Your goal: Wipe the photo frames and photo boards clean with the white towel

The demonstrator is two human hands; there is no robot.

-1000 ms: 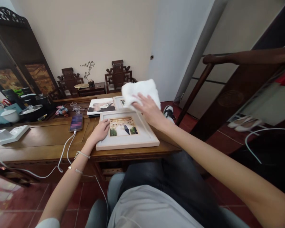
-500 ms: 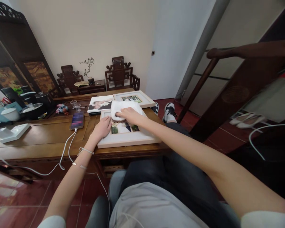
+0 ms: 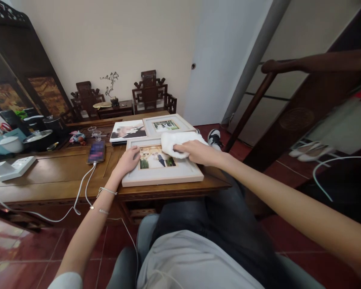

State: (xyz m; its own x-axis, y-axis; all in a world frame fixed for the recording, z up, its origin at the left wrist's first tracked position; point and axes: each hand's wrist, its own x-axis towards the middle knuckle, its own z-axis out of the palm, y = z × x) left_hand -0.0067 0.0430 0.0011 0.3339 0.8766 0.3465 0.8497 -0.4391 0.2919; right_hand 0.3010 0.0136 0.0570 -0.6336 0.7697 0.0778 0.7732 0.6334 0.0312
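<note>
Far left: power strip point(image 3: 18, 165) and pots point(image 3: 37, 138) on the counter point(image 3: 48, 176).
Phone point(image 3: 96, 151): face up, cabled, just left of the frames.
Left hand point(image 3: 128, 159): flat and open on the left border of the near photo frame point(image 3: 161, 176), pinning it down, gripping nothing.
Cloth point(image 3: 180, 142): white, bunched, now over the frame's far right corner; half a second ago on the middle of the glass, so the wipe has swept rightward.
Right hand point(image 3: 195, 152): closed over the cloth, pressing down.
Far frames point(image 3: 165, 125): lying flat, untouched.
</note>
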